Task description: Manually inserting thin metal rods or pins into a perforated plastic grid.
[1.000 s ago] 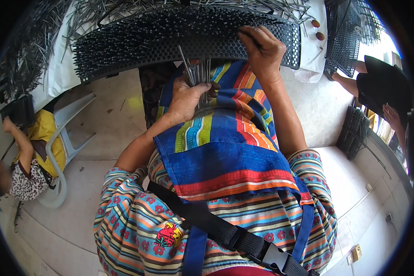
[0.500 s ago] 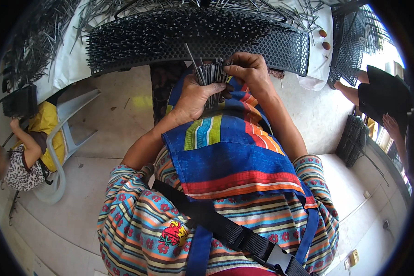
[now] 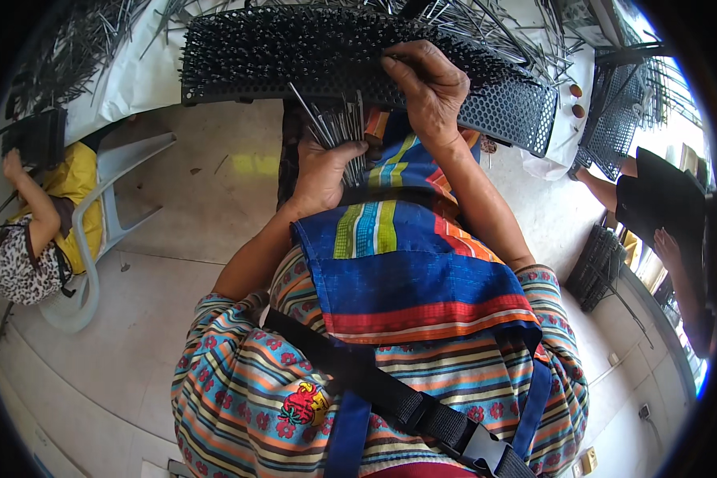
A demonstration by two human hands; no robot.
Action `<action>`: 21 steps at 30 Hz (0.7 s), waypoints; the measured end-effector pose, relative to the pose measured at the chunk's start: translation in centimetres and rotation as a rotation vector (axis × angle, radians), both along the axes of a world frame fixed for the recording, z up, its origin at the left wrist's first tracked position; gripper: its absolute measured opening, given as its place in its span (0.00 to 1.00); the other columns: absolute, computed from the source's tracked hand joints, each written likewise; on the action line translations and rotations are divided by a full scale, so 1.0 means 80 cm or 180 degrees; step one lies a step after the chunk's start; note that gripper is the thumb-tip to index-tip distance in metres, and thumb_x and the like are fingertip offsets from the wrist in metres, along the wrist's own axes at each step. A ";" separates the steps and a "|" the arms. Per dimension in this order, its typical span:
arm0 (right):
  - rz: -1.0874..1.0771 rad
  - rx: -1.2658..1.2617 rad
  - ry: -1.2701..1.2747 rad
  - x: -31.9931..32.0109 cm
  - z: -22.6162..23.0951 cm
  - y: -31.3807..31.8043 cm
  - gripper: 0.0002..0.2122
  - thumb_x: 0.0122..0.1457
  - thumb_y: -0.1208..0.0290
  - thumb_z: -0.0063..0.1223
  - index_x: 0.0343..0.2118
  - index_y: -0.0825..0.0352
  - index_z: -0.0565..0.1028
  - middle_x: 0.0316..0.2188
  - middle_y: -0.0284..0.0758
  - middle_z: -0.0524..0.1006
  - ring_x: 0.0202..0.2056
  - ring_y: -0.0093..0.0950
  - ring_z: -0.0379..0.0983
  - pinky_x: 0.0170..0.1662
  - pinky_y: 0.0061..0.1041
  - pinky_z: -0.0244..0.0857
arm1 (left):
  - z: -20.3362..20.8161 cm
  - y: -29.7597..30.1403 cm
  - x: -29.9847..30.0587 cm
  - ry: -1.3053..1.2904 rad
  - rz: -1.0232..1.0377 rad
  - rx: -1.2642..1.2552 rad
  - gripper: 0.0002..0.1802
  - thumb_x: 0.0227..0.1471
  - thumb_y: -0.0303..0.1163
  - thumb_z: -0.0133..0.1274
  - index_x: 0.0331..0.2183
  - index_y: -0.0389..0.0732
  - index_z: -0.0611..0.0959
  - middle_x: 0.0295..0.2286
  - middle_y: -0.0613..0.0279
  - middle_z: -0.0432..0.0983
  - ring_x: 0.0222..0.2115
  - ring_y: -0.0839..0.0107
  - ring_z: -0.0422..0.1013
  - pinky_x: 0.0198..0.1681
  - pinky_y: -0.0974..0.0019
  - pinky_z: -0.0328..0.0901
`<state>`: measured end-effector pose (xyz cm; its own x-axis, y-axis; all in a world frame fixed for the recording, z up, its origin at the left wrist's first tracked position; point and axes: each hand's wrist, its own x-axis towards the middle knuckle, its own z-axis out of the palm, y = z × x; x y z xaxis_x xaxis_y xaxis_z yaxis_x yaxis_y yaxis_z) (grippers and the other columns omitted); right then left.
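Head view, looking down.

Item: left hand (image 3: 323, 171), closed around a bundle of thin, straight, metal-looking grey rods (image 3: 338, 129), the thumb laid across them. The bundle fans out at its upper end, one or two rods leaning well to the left; it stands above the lap, in front of the near edge of the panel.

Item: right hand (image 3: 434, 92), palm turned down over the panel, thumb and forefinger drawn in close to each other near the dark rods; whether a rod lies between them cannot be told.

Item: long, slightly curved, black perforated panel (image 3: 514, 111) with round holes, lying along the near edge of the bench. Its left and middle parts carry dense rows of upright black rods (image 3: 271, 52); bare holes show toward its right end and along its near edge.

Item: bench with a white sheet covering (image 3: 143, 72), strewn with loose grey rods behind the panel.

Item: two small round brown discs (image 3: 576, 91), one behind the other, on the white covering just beyond the panel's right end.

Item: dark blue cloth apron with red, orange and green stripes (image 3: 430, 279), across the wearer's lap.

Item: pale grey plastic armchair (image 3: 142, 159), at left, with a seated co-worker in a spotted top (image 3: 25, 263).
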<state>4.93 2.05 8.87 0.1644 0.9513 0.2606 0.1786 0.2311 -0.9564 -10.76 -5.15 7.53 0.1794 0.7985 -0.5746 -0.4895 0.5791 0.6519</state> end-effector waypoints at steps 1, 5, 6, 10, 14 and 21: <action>0.0039 0.0238 -0.0208 -0.001 -0.002 0.003 0.05 0.46 0.82 0.62 0.28 0.71 0.79 0.22 0.32 0.74 0.24 0.17 0.68 0.29 0.16 0.62 | 0.002 0.003 -0.004 -0.0063 -0.0080 0.0009 0.14 0.45 0.13 0.49 0.38 0.31 0.77 0.30 0.52 0.80 0.27 0.67 0.77 0.32 0.67 0.73; 0.0100 0.0269 -0.0482 -0.005 -0.007 0.007 0.06 0.45 0.80 0.62 0.28 0.69 0.79 0.22 0.34 0.75 0.24 0.24 0.72 0.28 0.20 0.64 | -0.004 0.009 -0.004 0.0004 -0.0044 0.0077 0.15 0.46 0.13 0.50 0.39 0.32 0.77 0.29 0.53 0.79 0.26 0.67 0.77 0.30 0.68 0.73; 0.0085 0.0282 -0.0864 -0.009 -0.006 0.008 0.06 0.45 0.78 0.63 0.28 0.67 0.80 0.22 0.34 0.75 0.24 0.27 0.73 0.28 0.22 0.65 | -0.007 0.009 -0.006 -0.0024 -0.0086 -0.0034 0.15 0.46 0.13 0.50 0.39 0.32 0.77 0.29 0.53 0.79 0.26 0.67 0.77 0.29 0.69 0.72; 0.0091 0.0327 -0.1443 -0.019 0.003 0.010 0.07 0.46 0.78 0.62 0.30 0.68 0.80 0.23 0.35 0.75 0.23 0.24 0.73 0.27 0.20 0.65 | -0.005 0.009 -0.006 -0.0036 -0.0134 -0.0097 0.14 0.47 0.15 0.51 0.39 0.33 0.77 0.28 0.54 0.79 0.26 0.68 0.77 0.27 0.69 0.72; 0.0156 0.0441 -0.2081 -0.018 0.005 0.007 0.07 0.47 0.75 0.63 0.31 0.66 0.81 0.23 0.35 0.75 0.23 0.24 0.74 0.27 0.21 0.66 | -0.002 0.011 -0.004 -0.0087 -0.0118 -0.0115 0.14 0.47 0.15 0.52 0.39 0.33 0.77 0.28 0.53 0.79 0.26 0.68 0.77 0.27 0.69 0.72; 0.0902 -0.1399 -0.1108 -0.001 0.013 -0.020 0.07 0.48 0.76 0.60 0.31 0.71 0.79 0.21 0.33 0.78 0.21 0.18 0.72 0.24 0.19 0.63 | 0.005 0.015 -0.008 -0.0265 -0.0214 0.0139 0.13 0.47 0.16 0.52 0.39 0.33 0.78 0.29 0.54 0.79 0.27 0.67 0.77 0.30 0.69 0.73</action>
